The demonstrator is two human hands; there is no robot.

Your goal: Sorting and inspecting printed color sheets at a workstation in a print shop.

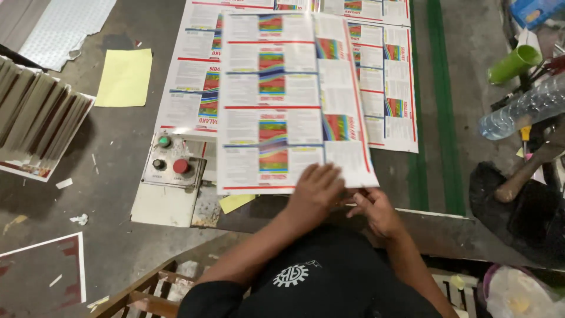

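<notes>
**Hands at the sheet's near edge**

Top printed sheet (276, 100) lies flat on the stack, near edge under the left hand (316, 189), fingers spread and pressing down. Right hand (376, 211) sits just beside, fingers curled at the corner; pinching or not, can't tell. Control box (172, 162) left.

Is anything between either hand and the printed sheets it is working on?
Nothing visible. The left hand lies flat on the near edge of the top printed sheet, and the right hand touches the sheets' near right corner.
</notes>
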